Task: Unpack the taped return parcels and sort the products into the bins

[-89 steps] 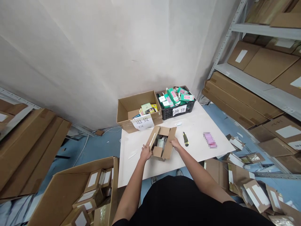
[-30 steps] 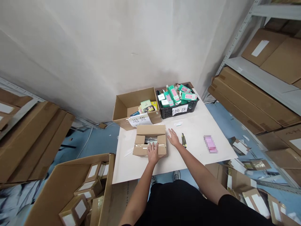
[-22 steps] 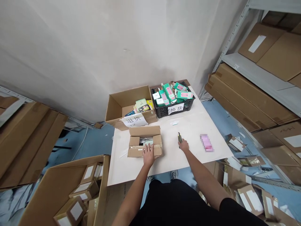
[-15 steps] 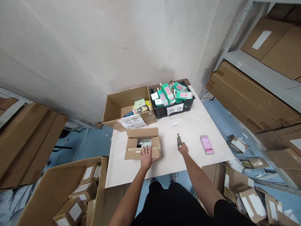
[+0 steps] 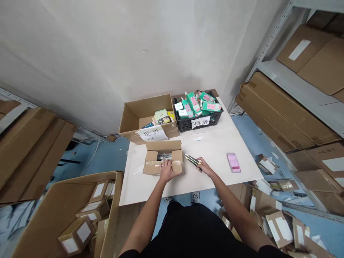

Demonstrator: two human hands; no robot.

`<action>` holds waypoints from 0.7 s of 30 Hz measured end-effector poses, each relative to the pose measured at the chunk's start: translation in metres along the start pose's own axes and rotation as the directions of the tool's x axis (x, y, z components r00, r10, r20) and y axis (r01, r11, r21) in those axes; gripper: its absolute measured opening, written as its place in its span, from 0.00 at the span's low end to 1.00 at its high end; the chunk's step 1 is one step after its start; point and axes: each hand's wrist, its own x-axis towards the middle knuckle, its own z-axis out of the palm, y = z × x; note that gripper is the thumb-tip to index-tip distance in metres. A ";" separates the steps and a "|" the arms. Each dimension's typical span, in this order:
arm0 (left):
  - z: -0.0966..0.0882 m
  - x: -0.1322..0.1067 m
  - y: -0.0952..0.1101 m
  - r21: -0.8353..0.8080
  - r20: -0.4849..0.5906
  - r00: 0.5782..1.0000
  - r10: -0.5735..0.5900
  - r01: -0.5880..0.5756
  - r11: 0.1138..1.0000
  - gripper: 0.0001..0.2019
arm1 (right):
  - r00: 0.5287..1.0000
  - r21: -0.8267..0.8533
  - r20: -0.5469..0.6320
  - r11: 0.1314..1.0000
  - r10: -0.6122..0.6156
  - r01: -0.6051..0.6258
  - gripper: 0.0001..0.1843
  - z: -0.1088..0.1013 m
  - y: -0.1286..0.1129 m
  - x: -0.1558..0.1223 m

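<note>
A small cardboard box (image 5: 153, 167) stands on the white table with its flaps up and some packed items (image 5: 164, 156) showing inside. My left hand (image 5: 167, 171) grips its front edge, fingers curled over the flap; what the fingertips touch inside is hidden. To the right of the box, my right hand (image 5: 204, 167) is closed round a black and yellow box cutter (image 5: 192, 159), its tip pointing left near the box's right side.
Behind stand a larger open carton (image 5: 131, 134) with small packets and a black crate (image 5: 185, 126) of green and pink boxes. A pink item (image 5: 233, 163) lies on the right of the table (image 5: 215, 147). Below left is a big carton (image 5: 119, 186) of parcels; shelves (image 5: 290, 79) flank the table.
My right hand has brought the box cutter left and turned its tip toward the small box. My left hand's fingers have curled over the front edge, where they lay flatter before.
</note>
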 end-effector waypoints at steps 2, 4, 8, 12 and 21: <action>0.001 0.002 0.001 -0.033 -0.094 0.995 0.020 -0.023 0.999 0.47 | 0.998 -0.158 -0.019 0.986 -0.062 0.058 0.24 0.003 -0.014 0.001; 0.004 0.001 0.003 -0.049 -0.164 0.986 0.026 -0.034 0.998 0.46 | 0.989 -0.296 -0.038 0.947 -0.141 0.123 0.24 0.007 -0.027 0.005; 0.013 -0.001 0.004 -0.061 -0.231 0.972 0.036 -0.052 0.997 0.45 | 0.971 -0.536 -0.028 0.824 -0.236 0.185 0.17 0.012 -0.049 0.017; 0.019 -0.002 0.001 -0.073 -0.258 0.965 0.047 -0.068 0.995 0.44 | 0.984 -0.655 0.019 0.741 -0.177 0.146 0.13 0.008 -0.065 0.027; 0.026 -0.003 -0.002 -0.091 -0.255 0.966 0.052 -0.078 0.993 0.45 | 0.968 -0.467 0.232 0.884 0.091 0.028 0.20 -0.025 -0.083 0.031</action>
